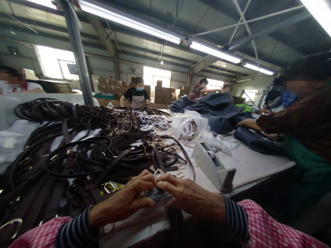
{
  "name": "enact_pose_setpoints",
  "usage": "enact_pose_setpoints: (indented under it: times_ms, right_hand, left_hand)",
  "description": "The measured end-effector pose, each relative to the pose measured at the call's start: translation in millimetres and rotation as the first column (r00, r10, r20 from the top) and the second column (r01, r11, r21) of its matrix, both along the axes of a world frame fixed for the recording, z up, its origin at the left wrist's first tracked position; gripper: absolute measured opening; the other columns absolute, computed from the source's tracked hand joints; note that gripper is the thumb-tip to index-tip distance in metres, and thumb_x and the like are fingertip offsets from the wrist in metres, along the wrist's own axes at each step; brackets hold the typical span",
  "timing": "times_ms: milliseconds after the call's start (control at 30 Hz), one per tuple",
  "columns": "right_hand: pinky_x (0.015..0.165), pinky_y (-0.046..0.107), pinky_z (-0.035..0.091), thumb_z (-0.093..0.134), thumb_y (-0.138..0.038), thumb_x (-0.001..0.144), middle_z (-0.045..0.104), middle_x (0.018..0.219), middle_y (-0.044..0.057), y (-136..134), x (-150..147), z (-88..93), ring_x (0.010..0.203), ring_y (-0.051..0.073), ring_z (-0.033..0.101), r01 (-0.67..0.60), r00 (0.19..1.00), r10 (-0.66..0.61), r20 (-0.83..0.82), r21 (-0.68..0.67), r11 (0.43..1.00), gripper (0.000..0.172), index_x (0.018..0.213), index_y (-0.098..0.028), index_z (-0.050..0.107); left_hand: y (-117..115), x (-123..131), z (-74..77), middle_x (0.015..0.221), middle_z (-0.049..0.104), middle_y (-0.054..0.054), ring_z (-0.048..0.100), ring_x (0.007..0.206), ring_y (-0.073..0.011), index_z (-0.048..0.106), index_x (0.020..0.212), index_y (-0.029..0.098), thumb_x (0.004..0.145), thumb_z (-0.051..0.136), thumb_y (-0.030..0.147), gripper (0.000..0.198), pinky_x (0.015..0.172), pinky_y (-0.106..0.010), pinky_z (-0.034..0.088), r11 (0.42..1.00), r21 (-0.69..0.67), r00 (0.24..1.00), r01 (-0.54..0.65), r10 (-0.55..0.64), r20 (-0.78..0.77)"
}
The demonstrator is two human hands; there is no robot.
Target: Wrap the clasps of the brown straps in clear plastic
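My left hand (129,193) and my right hand (192,196) meet at the table's near edge, fingertips almost touching. A gold-coloured metal ring (157,173) stands up between their fingertips, and both hands pinch at it. Beneath the fingers lies something dark and shiny, like clear plastic, partly hidden by my hands. A dark brown strap (157,156) comes down from the pile just behind the ring; whether the two are joined is hidden. More dark brown straps (108,156) with gold buckles and rings spread in a large heap to the left.
A grey tape dispenser (209,165) stands right of my hands. Behind it sit a clear plastic bag (190,127) and dark blue-grey material (212,110). A co-worker's arm (261,124) reaches onto this material from the right. Other people work farther back, near stacked cardboard boxes (162,94).
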State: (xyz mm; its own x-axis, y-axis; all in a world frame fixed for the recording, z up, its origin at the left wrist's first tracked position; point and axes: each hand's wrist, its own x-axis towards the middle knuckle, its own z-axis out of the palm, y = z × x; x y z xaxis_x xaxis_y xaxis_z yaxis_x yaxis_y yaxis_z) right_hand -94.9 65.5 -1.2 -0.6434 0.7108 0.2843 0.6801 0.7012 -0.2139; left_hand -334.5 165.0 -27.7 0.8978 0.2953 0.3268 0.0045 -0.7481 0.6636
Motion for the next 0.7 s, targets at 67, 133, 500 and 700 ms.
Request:
enact_pose_setpoints:
  times_ms: [67, 133, 500, 700]
  right_hand:
    - [0.1, 0.027, 0.055, 0.062, -0.016, 0.099, 0.055, 0.141, 0.008, 1.8, 4.6, -1.7, 0.122, 0.019, 0.063, -0.037, 0.997, 0.029, -0.071, -0.12, 0.992, 0.051, 0.147, -0.026, 0.045]
    - [0.105, 0.028, 0.052, 0.062, -0.017, 0.1, 0.052, 0.144, 0.008, 7.4, 9.9, -3.0, 0.127, 0.019, 0.06, -0.036, 0.995, 0.019, -0.095, -0.175, 0.984, 0.049, 0.146, -0.026, 0.048]
    - [0.066, 0.027, 0.047, 0.049, -0.023, 0.108, 0.065, 0.108, 0.004, 24.2, 11.9, -23.1, 0.092, 0.016, 0.062, -0.043, 0.925, -0.036, 0.377, 0.199, 0.979, 0.028, 0.136, -0.017, 0.051]
    - [0.059, 0.03, 0.034, 0.044, -0.018, 0.109, 0.065, 0.102, 0.001, 24.9, 4.5, -22.5, 0.087, 0.015, 0.056, -0.154, 0.904, 0.017, 0.426, 0.288, 0.945, 0.012, 0.108, -0.019, 0.055]
  left_hand:
    - [-0.2, -9.1, -9.1, 0.119, 0.06, -0.008, 0.052, 0.112, -0.0232, 0.06, 0.12, 0.024, 0.104, 0.057, 0.038, 0.022, 0.103, -0.038, 0.044, 0.994, 0.106, 0.997, 0.04, -0.047, 0.06]
    - [-1.8, -15.1, -10.5, 0.124, 0.058, -0.008, 0.053, 0.116, -0.0224, 0.053, 0.125, 0.026, 0.104, 0.055, 0.023, 0.021, 0.106, -0.039, 0.043, 0.973, 0.216, 0.989, 0.08, -0.105, 0.108]
    - [5.9, -23.6, 7.6, 0.121, 0.071, -0.005, 0.051, 0.137, -0.0237, 0.066, 0.114, 0.024, 0.098, 0.063, 0.014, 0.019, 0.113, -0.033, 0.045, 0.939, 0.317, 0.988, 0.131, -0.098, -0.118]
    - [-9.1, -23.5, -10.0, 0.142, 0.065, -0.007, 0.051, 0.138, -0.0297, 0.057, 0.139, 0.027, 0.091, 0.076, 0.039, 0.054, 0.11, -0.04, 0.046, 0.741, 0.665, 0.987, -0.094, 0.159, -0.037]
